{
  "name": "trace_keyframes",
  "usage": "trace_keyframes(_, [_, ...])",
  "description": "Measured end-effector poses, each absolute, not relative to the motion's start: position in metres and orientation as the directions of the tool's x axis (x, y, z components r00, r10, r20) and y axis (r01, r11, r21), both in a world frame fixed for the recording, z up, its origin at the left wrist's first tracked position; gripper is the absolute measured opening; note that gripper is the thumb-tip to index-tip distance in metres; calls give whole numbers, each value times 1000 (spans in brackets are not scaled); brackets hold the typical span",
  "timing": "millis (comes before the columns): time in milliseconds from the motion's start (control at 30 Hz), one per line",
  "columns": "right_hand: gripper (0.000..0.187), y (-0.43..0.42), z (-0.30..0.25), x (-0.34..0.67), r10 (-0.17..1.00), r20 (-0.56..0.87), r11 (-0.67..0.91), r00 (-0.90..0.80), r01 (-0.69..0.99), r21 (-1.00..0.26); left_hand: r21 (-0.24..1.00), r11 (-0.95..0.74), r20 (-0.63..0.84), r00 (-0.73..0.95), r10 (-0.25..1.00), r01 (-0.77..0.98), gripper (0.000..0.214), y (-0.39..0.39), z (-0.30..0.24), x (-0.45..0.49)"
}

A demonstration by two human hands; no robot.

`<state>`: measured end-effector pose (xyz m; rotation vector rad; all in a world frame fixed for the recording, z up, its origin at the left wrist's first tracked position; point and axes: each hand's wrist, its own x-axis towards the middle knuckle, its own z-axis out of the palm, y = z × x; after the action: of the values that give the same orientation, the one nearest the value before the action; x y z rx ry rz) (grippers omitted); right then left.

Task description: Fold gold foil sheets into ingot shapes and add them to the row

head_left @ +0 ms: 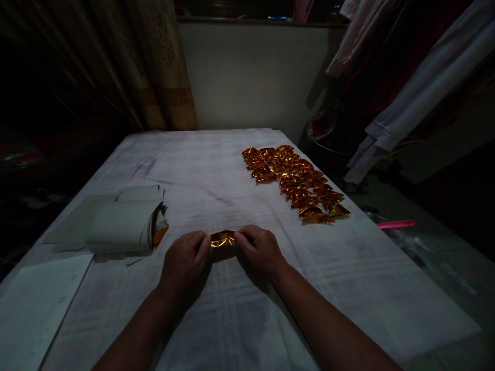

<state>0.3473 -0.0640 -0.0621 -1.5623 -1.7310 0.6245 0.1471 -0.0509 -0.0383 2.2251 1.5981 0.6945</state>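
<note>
The left hand [185, 257] and the right hand [260, 250] are each closed in a fingertip pinch on one end of a small shiny gold foil piece [222, 239], held low over the pale cloth-covered worktop [216, 170], near its front middle. The step in hand looks like folding or creasing this piece, to judge by the spread of folded gold foil shapes [297, 183] well apart to the right and the stack of grey-white paper sheets [124, 224] near the left hand. A further crease would call for steady fingertip pressure with both ends level, since thin foil likely springs back.
</note>
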Motion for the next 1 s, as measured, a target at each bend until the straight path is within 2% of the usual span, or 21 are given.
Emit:
trace_keyframes(133, [28,-65,-62,348,977,212,171,-23,675,-717,541,-349,203,283,937,766,42,-53,-37,148])
trace_keyframes(367, [26,-65,-61,347,975,219,185,-43,704,-686,655,-387,255,292,922,649,40,-58,-37,153])
trace_keyframes(600, [30,-67,-60,344,949,308,284,-59,579,-764,547,-398,287,281,916,736,38,-53,-42,150])
trace_keyframes(767, [28,-66,-62,345,948,317,259,-34,663,-702,549,-418,313,287,906,724,39,-54,-41,150])
trace_keyframes(900, [28,-65,-64,348,950,308,261,-47,657,-707,446,-439,329,313,891,780,41,-51,-44,148])
trace_keyframes(1000, [21,-64,-65,351,957,282,260,-74,651,-713,357,-446,329,337,882,820,42,-48,-46,146])
